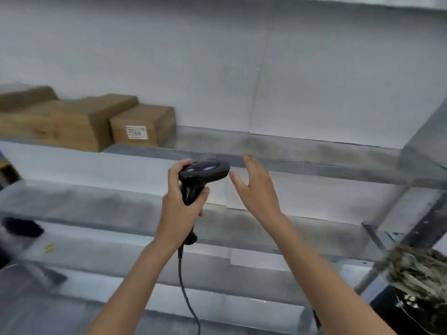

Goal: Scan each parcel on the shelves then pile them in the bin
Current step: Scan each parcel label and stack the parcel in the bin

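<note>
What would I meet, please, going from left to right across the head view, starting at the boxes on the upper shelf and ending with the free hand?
Large cardboard box → smaller labelled box → left hand gripping the barcode scanner → open right hand.

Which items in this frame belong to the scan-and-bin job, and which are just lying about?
Job: barcode scanner gripped in left hand; labelled cardboard parcel; bigger parcels beside it; right hand, empty.
Lying about: dark object; yellow scrap.
</note>
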`<state>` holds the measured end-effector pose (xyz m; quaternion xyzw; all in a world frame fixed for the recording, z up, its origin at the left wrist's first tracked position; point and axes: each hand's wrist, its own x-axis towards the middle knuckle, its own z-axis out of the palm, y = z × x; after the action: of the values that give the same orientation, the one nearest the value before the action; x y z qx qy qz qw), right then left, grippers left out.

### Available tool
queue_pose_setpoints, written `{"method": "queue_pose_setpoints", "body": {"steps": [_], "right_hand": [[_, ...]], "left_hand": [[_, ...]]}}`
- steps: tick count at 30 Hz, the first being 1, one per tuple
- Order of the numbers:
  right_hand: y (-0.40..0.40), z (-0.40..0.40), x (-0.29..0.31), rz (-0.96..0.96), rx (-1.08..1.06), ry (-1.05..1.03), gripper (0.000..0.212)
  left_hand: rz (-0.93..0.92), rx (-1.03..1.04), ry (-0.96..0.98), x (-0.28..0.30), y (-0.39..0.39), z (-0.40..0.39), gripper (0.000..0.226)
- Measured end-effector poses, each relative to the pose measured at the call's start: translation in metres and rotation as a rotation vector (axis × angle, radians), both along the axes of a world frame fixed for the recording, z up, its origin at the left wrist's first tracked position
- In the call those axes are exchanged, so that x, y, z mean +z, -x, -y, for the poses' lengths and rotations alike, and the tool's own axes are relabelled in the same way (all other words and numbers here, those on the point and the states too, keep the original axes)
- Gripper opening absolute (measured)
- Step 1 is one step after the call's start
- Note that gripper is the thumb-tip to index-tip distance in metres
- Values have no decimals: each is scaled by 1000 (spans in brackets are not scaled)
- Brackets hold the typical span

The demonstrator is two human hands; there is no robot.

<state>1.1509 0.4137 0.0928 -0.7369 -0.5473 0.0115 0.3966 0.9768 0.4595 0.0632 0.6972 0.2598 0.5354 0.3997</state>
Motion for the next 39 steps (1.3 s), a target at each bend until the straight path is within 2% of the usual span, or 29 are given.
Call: {"method": "queue_pose_setpoints", "body": {"steps": [10, 15, 18, 23, 29, 34, 39], "right_hand": [[139, -124, 11, 51, 210, -42, 61], [165, -177, 26, 213, 226, -29, 56], [167, -215, 41, 334, 206, 50, 52], [170, -275, 71, 417, 256, 157, 62], [165, -320, 76, 427, 257, 325, 50], [153, -315, 66, 492, 273, 275, 59], [125, -301, 60, 506, 321, 203, 55]], "left_hand": [[3, 264, -10, -7, 161, -53, 71], [14, 350, 1, -9, 197, -66, 67], [32, 398, -4, -12, 206, -68, 68], [71, 465, 26, -11, 210, -74, 66], [71, 478, 26, -4, 209, -91, 66], [93, 473, 44, -16, 196, -106, 67], [120, 419, 69, -24, 168, -123, 68]]}}
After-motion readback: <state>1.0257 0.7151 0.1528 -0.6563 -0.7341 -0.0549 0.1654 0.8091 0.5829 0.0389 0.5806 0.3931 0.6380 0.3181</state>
